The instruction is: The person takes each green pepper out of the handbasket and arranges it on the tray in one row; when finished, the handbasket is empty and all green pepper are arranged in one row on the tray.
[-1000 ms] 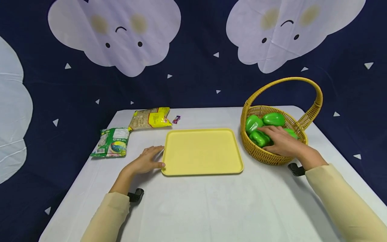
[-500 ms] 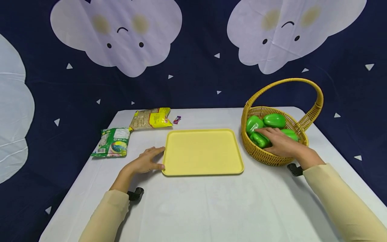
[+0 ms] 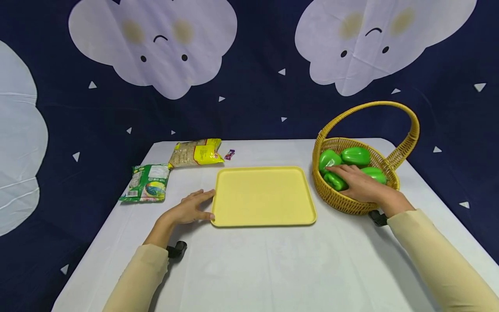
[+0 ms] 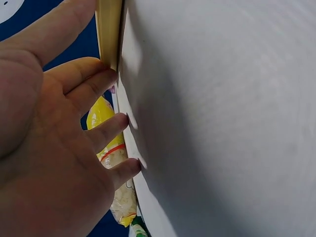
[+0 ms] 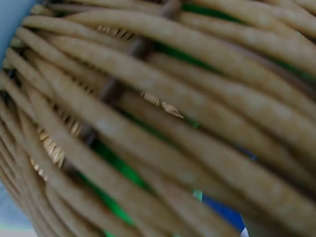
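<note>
On table (image 3: 241, 268), grips pepper (image 3: 334, 181) at tray's (image 3: 265, 197) two o'clock with right hand (image 3: 360, 184) (glossy, could slip); rests left hand (image 3: 188, 209) loosely.

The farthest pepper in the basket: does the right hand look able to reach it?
Probably yes, if the right hand leaves the front pepper: nothing visible blocks the farthest pepper.

Glossy green bell peppers (image 3: 355, 156) lie inside a round brown woven basket (image 3: 337, 201); a yellow rectangular tray (image 3: 264, 197) lies flat nearby.
</note>
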A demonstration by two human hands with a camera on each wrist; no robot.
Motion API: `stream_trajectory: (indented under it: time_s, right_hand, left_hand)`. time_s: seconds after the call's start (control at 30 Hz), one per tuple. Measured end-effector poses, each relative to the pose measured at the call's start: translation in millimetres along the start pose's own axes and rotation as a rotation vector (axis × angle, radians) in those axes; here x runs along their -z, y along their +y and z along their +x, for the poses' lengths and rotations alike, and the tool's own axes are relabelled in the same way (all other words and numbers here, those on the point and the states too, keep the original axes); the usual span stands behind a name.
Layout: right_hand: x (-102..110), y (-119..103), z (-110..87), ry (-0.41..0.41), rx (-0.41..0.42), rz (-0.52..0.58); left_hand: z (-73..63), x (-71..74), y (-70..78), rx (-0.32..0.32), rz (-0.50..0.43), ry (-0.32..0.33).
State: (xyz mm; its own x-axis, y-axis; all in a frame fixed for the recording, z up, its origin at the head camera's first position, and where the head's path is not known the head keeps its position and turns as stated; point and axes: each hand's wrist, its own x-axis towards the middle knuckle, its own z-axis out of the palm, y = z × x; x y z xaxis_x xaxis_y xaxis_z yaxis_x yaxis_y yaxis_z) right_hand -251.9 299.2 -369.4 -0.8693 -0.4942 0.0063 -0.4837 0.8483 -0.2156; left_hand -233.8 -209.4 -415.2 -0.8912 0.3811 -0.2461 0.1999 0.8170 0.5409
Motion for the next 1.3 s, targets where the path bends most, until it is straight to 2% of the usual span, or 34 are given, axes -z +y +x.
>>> stream_trajectory:
  time_s: [0.77, 1.3]
  right_hand:
    - [-2, 3, -1.0, 0.016, 0.012, -0.022]
    - [-2, 5, -1.3, 0.008, -0.005, -0.022]
  left_hand:
    - [-8.5, -7.1, 6.5, 0.018, 0.022, 0.025]
    - [-16.5, -15.3, 12.3, -0.075, 0.043, 0.022]
